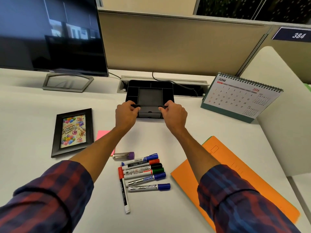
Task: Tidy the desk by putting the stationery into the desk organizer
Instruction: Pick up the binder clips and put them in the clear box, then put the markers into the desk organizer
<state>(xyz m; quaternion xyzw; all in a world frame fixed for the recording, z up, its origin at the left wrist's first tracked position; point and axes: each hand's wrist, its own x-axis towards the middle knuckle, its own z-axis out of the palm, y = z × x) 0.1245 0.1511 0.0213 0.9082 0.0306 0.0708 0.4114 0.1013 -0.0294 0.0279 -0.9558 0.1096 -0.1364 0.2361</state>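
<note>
Desk organizer (150, 95): black, shallow, several compartments around a square middle well, a small drawer in its near face. Stands at the far middle of the tabletop (193, 125), its back edge just beside the cable trough (188, 81).

Head view, state of task. Every compartment that shows is empty; nothing is stowed yet. The left hand (126, 115) and right hand (175, 114) each grip a near corner of the organizer, fingers (134, 107) curled over the front rim and pinching it, thumbs below. The judgement: the tray is being positioned, and loading has not begun.

Items left to stow:
- whiteboard markers (144, 172), a loose cluster on the near tabletop, caps blue, red, black and green; one red-capped marker lies crosswise at their left.
- clear tube with purple cap (123, 156), just beyond the markers.
- pink sticky notes (102, 134), partly hidden under the left forearm.

Head view, edges and room. Bare tabletop lies between organizer and markers, open for sliding the tray nearer. Left flank: picture frame (73, 132) lying flat, monitor stand (67, 82) behind. Right flank: desk calendar (239, 96) near the organizer; orange folder (235, 179) beside the markers, reaching toward the tabletop's right edge.
</note>
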